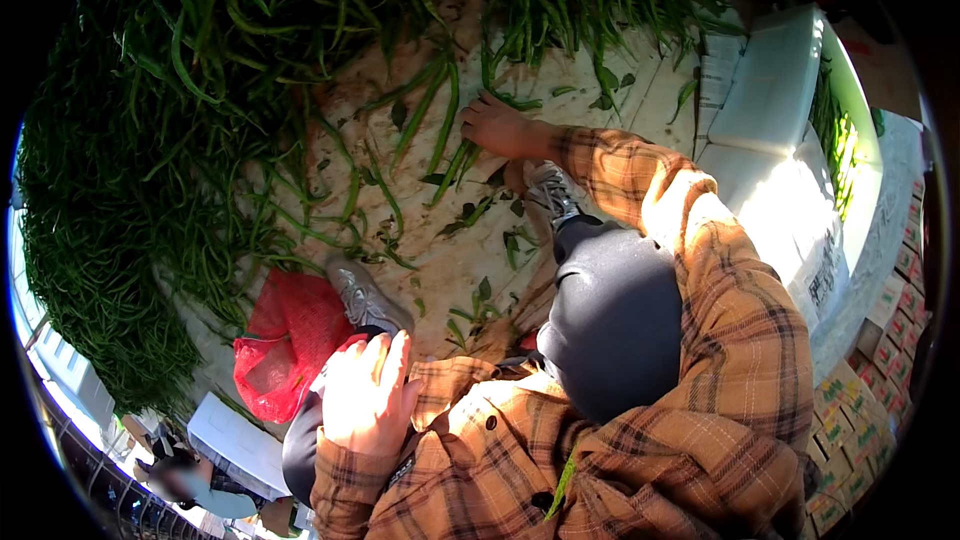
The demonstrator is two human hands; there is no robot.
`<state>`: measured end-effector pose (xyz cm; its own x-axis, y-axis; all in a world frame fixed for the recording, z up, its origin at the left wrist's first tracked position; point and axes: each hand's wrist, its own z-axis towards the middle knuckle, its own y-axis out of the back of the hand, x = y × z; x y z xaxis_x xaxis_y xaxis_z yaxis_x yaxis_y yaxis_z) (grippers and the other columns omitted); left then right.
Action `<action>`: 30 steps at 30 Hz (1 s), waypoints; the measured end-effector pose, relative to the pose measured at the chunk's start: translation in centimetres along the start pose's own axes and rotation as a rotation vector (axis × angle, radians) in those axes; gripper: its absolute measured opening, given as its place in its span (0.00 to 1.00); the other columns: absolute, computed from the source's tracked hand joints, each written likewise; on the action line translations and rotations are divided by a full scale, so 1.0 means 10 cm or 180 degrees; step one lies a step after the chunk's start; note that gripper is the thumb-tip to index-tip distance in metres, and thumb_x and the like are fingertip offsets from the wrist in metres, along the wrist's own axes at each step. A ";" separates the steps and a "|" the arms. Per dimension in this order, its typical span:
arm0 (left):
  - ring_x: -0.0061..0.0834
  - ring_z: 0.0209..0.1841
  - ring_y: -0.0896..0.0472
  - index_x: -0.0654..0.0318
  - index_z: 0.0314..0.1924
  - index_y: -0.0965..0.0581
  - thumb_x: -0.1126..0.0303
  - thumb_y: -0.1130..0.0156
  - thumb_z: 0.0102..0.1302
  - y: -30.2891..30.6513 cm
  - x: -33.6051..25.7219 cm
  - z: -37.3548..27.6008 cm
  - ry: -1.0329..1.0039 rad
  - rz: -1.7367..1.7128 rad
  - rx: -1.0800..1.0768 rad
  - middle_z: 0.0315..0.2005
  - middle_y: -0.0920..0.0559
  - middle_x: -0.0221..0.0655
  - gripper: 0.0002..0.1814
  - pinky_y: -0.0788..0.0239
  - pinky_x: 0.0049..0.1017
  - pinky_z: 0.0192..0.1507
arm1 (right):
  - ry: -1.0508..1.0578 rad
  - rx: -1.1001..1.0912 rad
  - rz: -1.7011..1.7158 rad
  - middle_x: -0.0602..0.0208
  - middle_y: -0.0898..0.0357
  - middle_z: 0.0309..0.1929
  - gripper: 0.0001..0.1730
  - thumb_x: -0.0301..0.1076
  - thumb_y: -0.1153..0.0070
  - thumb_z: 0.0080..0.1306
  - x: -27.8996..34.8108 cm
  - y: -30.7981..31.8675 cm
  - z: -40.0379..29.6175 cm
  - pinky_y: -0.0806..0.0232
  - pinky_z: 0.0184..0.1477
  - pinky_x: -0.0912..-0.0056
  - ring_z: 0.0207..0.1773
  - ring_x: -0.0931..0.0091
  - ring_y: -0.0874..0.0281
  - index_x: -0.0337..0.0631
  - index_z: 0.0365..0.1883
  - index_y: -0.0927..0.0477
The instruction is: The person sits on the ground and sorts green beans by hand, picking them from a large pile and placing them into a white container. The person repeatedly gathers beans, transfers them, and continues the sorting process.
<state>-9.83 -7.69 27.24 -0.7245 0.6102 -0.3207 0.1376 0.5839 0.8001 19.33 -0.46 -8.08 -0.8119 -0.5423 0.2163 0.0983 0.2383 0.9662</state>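
Long green chilli peppers (421, 116) lie loose on a soil-stained pale sheet (555, 94) in front of me. My right hand (501, 126) reaches down among them, palm downward, beside my right shoe. Its fingertips are close to a few peppers, and whether they grip one is hidden. My left hand (369, 392), bright with sunlight, is over my left knee with its fingers extended, and nothing shows in it. Just beyond that hand, a red mesh bag (289, 341) lies against my left shoe.
A large heap of peppers (135, 187) curves around the left and far side. At right stand white foam boxes (769, 82), one holding peppers, and stacked printed cartons (847, 427). Another foam box (232, 435) and a person (202, 487) are at lower left.
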 end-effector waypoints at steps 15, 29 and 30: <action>0.44 0.50 0.24 0.72 0.60 0.33 0.68 0.33 0.57 -0.15 0.11 0.03 0.0555 -0.0474 -0.0901 0.53 0.25 0.48 0.33 0.30 0.35 0.51 | 0.0614 -0.2086 0.2333 0.64 0.28 0.39 0.14 0.24 0.50 0.61 1.06 1.29 -0.01 0.43 0.58 0.49 0.47 0.63 0.29 0.42 0.46 0.30; 0.39 0.61 0.30 0.68 0.55 0.33 0.66 0.50 0.72 -0.02 0.10 0.18 0.0698 -0.5108 -0.1407 0.55 0.28 0.46 0.17 0.38 0.36 0.64 | 0.1648 -0.0044 0.5018 0.55 0.25 0.44 0.14 0.26 0.53 0.70 1.40 1.63 -0.19 0.35 0.49 0.65 0.48 0.65 0.26 0.35 0.53 0.30; 0.39 0.62 0.30 0.68 0.55 0.33 0.72 0.49 0.71 0.00 0.00 0.22 0.0943 -0.5195 -0.1420 0.56 0.28 0.45 0.15 0.40 0.39 0.65 | 0.1655 0.0350 0.5160 0.54 0.26 0.44 0.14 0.28 0.56 0.72 1.39 1.73 -0.18 0.37 0.51 0.67 0.48 0.69 0.28 0.34 0.54 0.31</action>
<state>-8.40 -6.53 26.09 -0.0105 -0.5608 -0.8279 -0.9596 0.2385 -0.1494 10.80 -5.30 11.90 0.3342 0.1129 0.9357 0.5175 0.8078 -0.2823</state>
